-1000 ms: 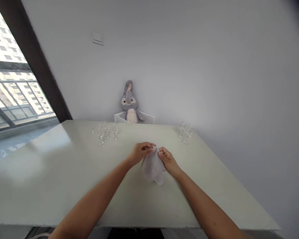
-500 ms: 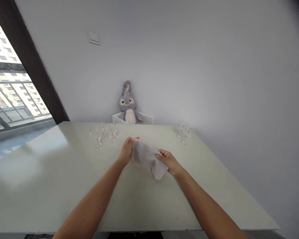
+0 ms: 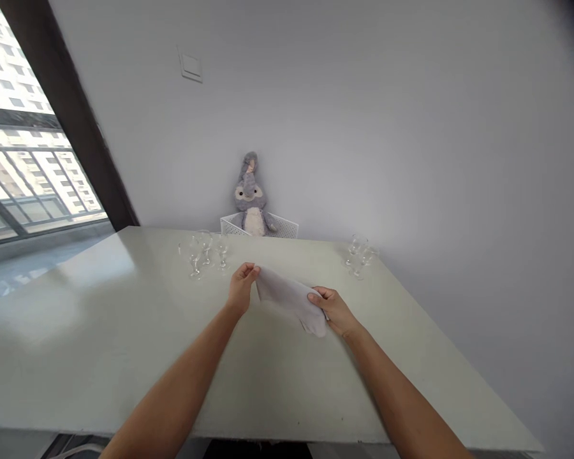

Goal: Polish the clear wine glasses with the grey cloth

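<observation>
A pale grey cloth is stretched between my two hands above the table. My left hand pinches its upper left corner between thumb and fingers. Lower and to the right, my right hand grips the other end, thumb on top, and a loose flap hangs beside the fingers. Parts of the cloth's lower edge are blurred. Beyond my left hand stand several clear stemmed glasses. More of these stemmed glasses stand past my right hand, near the table's far right.
Against the wall at the far side is a white perforated basket with a grey plush toy in it. A light switch is on the wall. A window with a dark frame lies left.
My hands have drawn slightly apart, pulling the cloth straighter and tauter between them. The view has shifted a little, so the background sits slightly further right.
</observation>
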A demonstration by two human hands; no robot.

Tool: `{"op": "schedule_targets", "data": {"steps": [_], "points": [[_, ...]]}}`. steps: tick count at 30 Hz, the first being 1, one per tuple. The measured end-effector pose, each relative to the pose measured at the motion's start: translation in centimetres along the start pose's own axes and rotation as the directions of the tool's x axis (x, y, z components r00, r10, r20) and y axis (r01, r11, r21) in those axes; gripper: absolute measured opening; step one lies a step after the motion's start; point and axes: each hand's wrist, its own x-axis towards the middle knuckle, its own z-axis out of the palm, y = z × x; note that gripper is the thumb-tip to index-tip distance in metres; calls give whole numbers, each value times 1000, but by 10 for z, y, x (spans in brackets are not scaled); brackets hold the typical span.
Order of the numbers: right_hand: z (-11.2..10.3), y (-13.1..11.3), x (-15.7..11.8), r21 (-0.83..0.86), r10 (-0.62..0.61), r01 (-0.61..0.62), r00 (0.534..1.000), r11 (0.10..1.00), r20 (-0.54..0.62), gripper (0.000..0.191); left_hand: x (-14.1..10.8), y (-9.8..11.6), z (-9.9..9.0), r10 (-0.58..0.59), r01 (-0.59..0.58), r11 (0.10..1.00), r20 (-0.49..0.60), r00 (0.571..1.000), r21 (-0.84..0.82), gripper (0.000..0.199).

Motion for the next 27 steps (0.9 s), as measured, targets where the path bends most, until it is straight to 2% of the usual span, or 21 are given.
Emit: {"op": "schedule_targets", "data": {"steps": [3,5,7,9,12,15,18,20,22,24,27], "points": [[3,-4,-5,-19,13,-11,994,1000,106,28,-2,5,-1,148,-120,964,-102,984,236,17],[6,-7,-9,-49,28,-22,990,999,139,29,-4,8,-1,193,-113,900,-151,970,421,14],[7,-11,-11,-78,36,-25,989,997,144,30,-5,10,0,208,-97,851,-162,965,516,11],[5,-14,-13,-95,40,-26,988,995,150,32,-5,11,0,209,-126,861,-117,971,493,11],[2,-17,-13,-127,25,-6,988,992,151,31,-3,11,2,157,-142,945,-26,987,294,15],[-2,-19,-15,-136,26,-3,985,991,168,28,-3,9,2,126,-122,976,-6,992,180,19],[-5,-22,-18,-136,69,-45,982,990,174,27,-4,9,3,70,-57,969,-44,997,239,18],[-6,-24,-19,-134,118,-88,966,987,232,28,-6,11,4,30,-20,957,-33,999,290,17],[-4,-25,-20,-131,158,-120,926,984,342,32,-9,14,7,34,-37,947,14,999,318,18],[1,-22,-19,-101,146,-114,894,988,423,40,-13,18,12,41,-64,948,78,996,312,19],[14,-8,-12,-8,70,-74,906,997,417,54,-20,21,20,-17,-36,972,222,975,232,21]]}}
